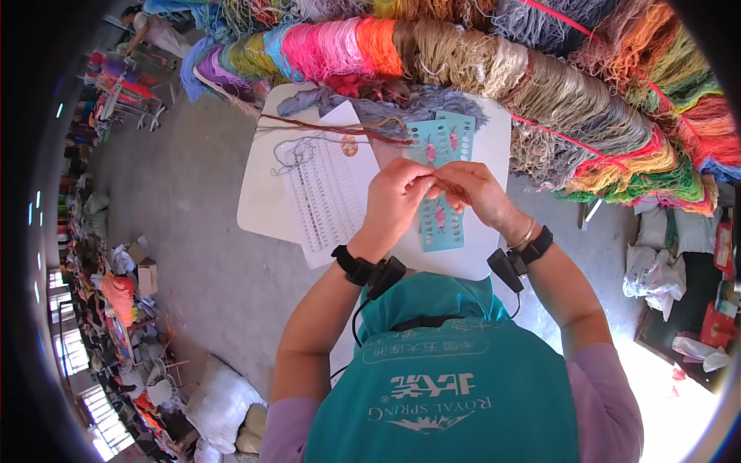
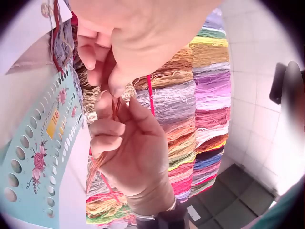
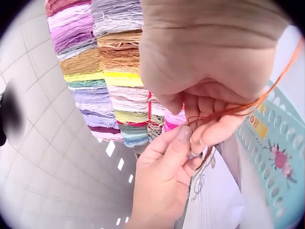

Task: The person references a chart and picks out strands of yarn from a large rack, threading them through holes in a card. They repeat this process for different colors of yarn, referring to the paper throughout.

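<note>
Over the white table, my left hand [image 1: 392,207] and right hand [image 1: 480,199] meet fingertip to fingertip. Both pinch a thin bundle of reddish-brown embroidery thread, which looks orange in the right wrist view, where the thread [image 3: 238,109] runs across the right fingers. Its loose strands [image 2: 93,172] hang past the right palm in the left wrist view. Under the hands lie teal thread cards [image 1: 442,239] with punched holes along the edges and pink flowers. A dark red hank of thread [image 1: 328,128] stretches across a printed white sheet [image 1: 312,220] and reaches the cards.
The white table [image 1: 262,181] also bears grey-blue yarn [image 1: 309,100] and a loose grey thread [image 1: 292,154]. Behind it, racks hold thick rows of coloured thread skeins [image 1: 463,58]. White sacks [image 1: 220,401] stand on the floor at left. Another person [image 1: 158,32] is at the far left.
</note>
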Tool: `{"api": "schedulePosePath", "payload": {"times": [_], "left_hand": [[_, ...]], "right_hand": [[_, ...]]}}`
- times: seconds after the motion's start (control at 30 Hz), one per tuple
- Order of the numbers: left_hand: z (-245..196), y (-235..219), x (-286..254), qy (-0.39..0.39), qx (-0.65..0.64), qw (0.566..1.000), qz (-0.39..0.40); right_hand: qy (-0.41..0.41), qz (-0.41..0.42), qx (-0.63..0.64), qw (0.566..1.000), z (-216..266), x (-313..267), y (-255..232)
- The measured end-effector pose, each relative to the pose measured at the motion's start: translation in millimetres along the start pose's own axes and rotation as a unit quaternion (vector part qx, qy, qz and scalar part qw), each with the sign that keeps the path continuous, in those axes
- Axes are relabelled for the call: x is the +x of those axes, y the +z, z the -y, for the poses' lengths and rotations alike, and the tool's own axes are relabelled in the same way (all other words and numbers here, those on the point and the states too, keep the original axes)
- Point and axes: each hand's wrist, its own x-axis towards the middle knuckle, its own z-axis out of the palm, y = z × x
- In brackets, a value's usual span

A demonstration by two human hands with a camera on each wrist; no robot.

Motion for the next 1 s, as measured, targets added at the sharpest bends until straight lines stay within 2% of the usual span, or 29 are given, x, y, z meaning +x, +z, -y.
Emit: {"api": "schedulePosePath", "payload": {"times": [0.03,0.1,0.13,0.2,0.3,0.33,0.4,0.43,0.53,0.63,0.73,0.8,0.93,1.0], "left_hand": [[2,-3,1,0.020,0.055,0.998,-0.014],[6,-8,2,0.013,0.068,0.998,-0.011],[8,-9,3,0.009,0.075,0.997,-0.009],[22,-7,7,-0.081,-0.048,0.995,0.017],[34,-10,10,-0.205,-0.173,0.962,0.058],[35,-11,11,-0.244,-0.206,0.945,0.072],[36,-11,13,-0.264,-0.242,0.931,0.063],[36,-10,14,-0.274,-0.260,0.924,0.057],[41,-6,18,-0.282,-0.297,0.912,-0.027],[43,-6,20,-0.328,-0.331,0.885,-0.001],[54,-2,27,-0.347,-0.305,0.885,0.051],[59,2,28,-0.317,-0.286,0.903,0.055],[56,7,32,-0.282,-0.239,0.928,0.058],[54,9,35,-0.283,-0.250,0.925,0.046]], "right_hand": [[0.005,-0.002,0.014,1.000,-2,2,2],[0.016,-0.005,0.041,0.999,-8,8,5],[-0.025,-0.014,-0.037,0.999,-15,11,4],[-0.104,-0.030,-0.194,0.975,-25,16,3],[-0.133,-0.115,-0.338,0.925,-23,17,6],[-0.162,-0.132,-0.349,0.914,-24,19,7],[-0.220,-0.163,-0.370,0.888,-28,23,10],[-0.216,-0.174,-0.351,0.894,-30,28,10],[-0.197,-0.200,-0.317,0.906,-34,52,0],[-0.169,-0.201,-0.322,0.909,-43,72,-13],[-0.175,-0.185,-0.313,0.915,-55,77,-18],[-0.196,-0.188,-0.301,0.914,-63,77,-21],[-0.162,-0.199,-0.260,0.931,-64,74,-26],[-0.172,-0.194,-0.267,0.928,-64,74,-27]]}}
